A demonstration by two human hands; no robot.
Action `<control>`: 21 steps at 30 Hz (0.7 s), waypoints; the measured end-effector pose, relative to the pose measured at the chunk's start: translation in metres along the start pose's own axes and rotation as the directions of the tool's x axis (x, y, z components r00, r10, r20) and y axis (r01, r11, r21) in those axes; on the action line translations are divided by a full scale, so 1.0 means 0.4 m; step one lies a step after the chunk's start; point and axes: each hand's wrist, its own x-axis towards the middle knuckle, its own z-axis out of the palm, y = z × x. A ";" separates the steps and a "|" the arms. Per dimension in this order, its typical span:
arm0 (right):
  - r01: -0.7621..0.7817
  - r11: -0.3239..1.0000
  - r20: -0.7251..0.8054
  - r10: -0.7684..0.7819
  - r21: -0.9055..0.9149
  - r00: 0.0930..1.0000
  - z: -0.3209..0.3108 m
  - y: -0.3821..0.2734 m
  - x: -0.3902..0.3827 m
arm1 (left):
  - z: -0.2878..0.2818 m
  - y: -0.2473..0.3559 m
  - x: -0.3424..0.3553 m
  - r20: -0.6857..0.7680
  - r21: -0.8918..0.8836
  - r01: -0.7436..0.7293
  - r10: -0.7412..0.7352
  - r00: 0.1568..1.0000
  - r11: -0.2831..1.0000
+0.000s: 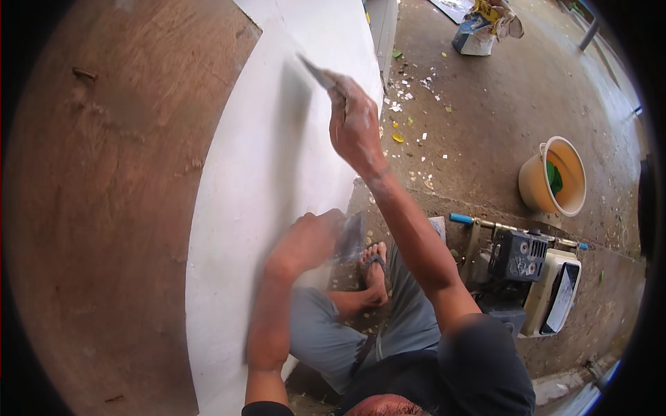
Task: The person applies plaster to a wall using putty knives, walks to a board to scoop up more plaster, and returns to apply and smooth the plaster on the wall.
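Observation:
My right hand is stretched far forward, its fingers closed round a putty knife. The knife's thin blade is at the white surface, where it casts a soft shadow; I cannot tell whether its edge touches. Closer to my body, my left hand is blurred by motion. It grips a flat grey plate, like a wide scraper, which juts out to the right over my foot. The white surface curves as a long smooth band down the left side.
Brown wooden board borders the white band on the left. To the right stand a machine with blue-ended handles and a cream bucket holding something green. Farther off, a torn bag stands beyond scattered white flakes. My sandalled foot is below.

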 end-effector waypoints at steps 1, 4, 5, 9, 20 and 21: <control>0.116 0.992 -0.084 -0.119 -0.039 0.989 -0.004 0.033 0.030 | -0.001 0.016 0.006 0.017 -0.032 0.007 -0.006 1.000 0.999; 0.201 0.973 -0.120 -0.214 -0.111 0.969 0.067 0.095 0.040 | 0.013 0.009 0.021 0.037 -0.014 -0.006 0.006 0.999 1.000; 0.242 0.958 -0.140 -0.263 -0.151 0.955 0.127 0.068 0.002 | 0.004 -0.007 0.000 0.031 0.048 0.003 -0.005 1.000 0.999; 0.279 0.949 -0.051 -0.289 -0.148 0.956 0.113 0.017 -0.095 | 0.017 -0.037 -0.003 0.043 0.110 0.050 -0.055 0.998 0.993; 0.196 0.981 -0.045 -0.196 0.000 0.980 0.072 -0.018 -0.026 | 0.014 -0.031 0.020 0.088 0.159 0.084 -0.099 0.991 0.984; 0.201 0.979 -0.021 -0.200 0.031 0.979 0.069 -0.046 -0.074 | 0.017 -0.040 0.028 0.088 0.157 0.087 -0.102 0.991 0.984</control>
